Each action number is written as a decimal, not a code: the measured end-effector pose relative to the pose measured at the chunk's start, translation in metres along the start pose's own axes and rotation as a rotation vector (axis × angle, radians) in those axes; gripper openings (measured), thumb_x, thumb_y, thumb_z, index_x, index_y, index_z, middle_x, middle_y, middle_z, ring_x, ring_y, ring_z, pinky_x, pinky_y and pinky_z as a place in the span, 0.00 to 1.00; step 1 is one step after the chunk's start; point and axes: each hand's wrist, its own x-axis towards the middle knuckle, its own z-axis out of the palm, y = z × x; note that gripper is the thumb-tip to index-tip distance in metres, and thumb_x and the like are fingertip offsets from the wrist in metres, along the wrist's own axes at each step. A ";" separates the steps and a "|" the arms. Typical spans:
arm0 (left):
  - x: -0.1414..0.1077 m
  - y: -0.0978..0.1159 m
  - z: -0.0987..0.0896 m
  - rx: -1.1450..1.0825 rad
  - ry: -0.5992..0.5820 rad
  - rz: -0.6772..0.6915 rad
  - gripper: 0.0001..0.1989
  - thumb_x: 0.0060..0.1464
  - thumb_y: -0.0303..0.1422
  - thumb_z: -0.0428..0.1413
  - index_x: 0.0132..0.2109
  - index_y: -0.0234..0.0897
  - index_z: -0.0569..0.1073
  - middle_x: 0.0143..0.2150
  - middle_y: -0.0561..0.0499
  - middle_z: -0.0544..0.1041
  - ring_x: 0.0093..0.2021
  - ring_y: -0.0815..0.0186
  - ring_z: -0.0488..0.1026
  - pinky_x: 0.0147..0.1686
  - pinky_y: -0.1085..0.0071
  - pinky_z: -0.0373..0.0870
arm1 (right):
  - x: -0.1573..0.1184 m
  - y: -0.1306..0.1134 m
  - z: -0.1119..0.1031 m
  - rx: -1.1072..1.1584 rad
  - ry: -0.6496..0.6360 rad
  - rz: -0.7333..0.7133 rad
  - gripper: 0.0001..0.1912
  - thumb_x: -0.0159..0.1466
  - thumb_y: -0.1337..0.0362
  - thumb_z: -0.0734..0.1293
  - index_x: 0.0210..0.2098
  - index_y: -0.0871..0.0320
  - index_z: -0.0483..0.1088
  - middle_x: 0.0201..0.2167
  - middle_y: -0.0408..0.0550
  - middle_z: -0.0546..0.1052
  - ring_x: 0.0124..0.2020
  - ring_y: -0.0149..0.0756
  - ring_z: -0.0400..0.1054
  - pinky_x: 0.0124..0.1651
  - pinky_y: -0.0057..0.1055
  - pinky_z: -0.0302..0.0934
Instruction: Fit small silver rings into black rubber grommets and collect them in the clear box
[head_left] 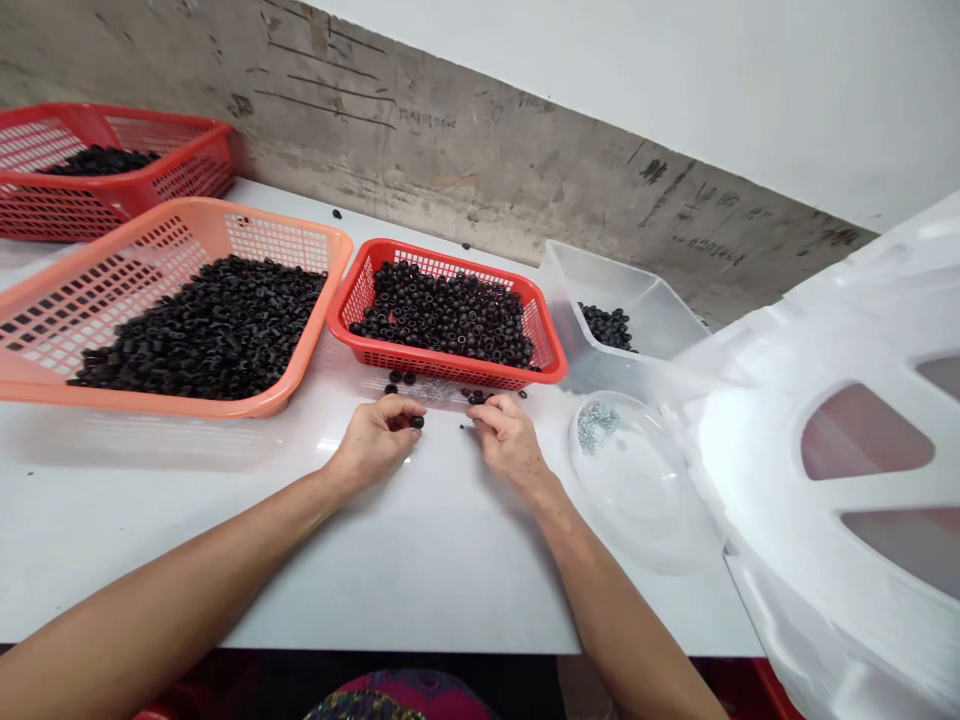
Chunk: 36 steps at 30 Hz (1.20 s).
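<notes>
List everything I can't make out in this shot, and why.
All in the head view:
- Right hand: whether it grips anything; its own fingers hide this.
- Black piece in the left hand: full shape; partly covered by fingers.
- Far-left red basket: left end; cut off by the edge.
- Shiny bits: exact shape; too small.
- Wall writing: wording; faint, blurred.

- Bright, diffuse light washed the white surface point(420, 590), where pale glare streaked near the left hand point(375, 438).
- Soft shadows lay beneath it.
- White plastic point(825, 495) at right appeared washed-out, smeared and stretched.
</notes>
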 end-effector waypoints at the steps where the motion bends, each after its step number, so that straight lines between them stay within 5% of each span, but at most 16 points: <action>1: 0.001 0.001 -0.001 -0.031 -0.001 -0.028 0.11 0.38 0.29 0.58 0.33 0.33 0.75 0.23 0.55 0.68 0.24 0.70 0.64 0.25 0.73 0.61 | 0.002 -0.001 0.003 -0.025 0.001 -0.014 0.15 0.61 0.74 0.57 0.35 0.58 0.74 0.32 0.50 0.67 0.35 0.37 0.62 0.39 0.35 0.61; 12: 0.003 0.006 0.001 -0.079 0.019 -0.078 0.12 0.34 0.31 0.59 0.32 0.33 0.75 0.23 0.55 0.69 0.25 0.70 0.64 0.26 0.72 0.61 | 0.012 -0.002 0.030 -0.263 -0.109 -0.156 0.16 0.63 0.73 0.56 0.41 0.56 0.72 0.32 0.49 0.61 0.35 0.39 0.53 0.39 0.36 0.54; 22: 0.003 0.007 -0.001 -0.051 -0.006 -0.081 0.10 0.37 0.30 0.59 0.32 0.34 0.77 0.25 0.53 0.73 0.27 0.68 0.68 0.28 0.71 0.65 | 0.004 -0.008 0.027 -0.225 -0.162 -0.156 0.10 0.59 0.75 0.57 0.31 0.59 0.68 0.32 0.51 0.63 0.36 0.41 0.55 0.40 0.37 0.56; 31: -0.003 0.003 0.004 -0.247 -0.127 -0.145 0.12 0.36 0.28 0.62 0.35 0.33 0.77 0.32 0.50 0.77 0.31 0.68 0.72 0.33 0.71 0.68 | 0.004 -0.031 -0.001 0.151 -0.089 -0.043 0.07 0.63 0.72 0.56 0.34 0.57 0.64 0.33 0.49 0.66 0.37 0.37 0.61 0.41 0.35 0.59; 36: -0.005 0.001 0.006 -0.243 -0.156 -0.145 0.11 0.38 0.27 0.62 0.35 0.33 0.77 0.32 0.51 0.77 0.29 0.69 0.72 0.32 0.71 0.69 | 0.000 -0.042 -0.004 0.080 -0.089 -0.119 0.08 0.64 0.71 0.55 0.33 0.58 0.64 0.32 0.50 0.66 0.37 0.38 0.60 0.40 0.36 0.59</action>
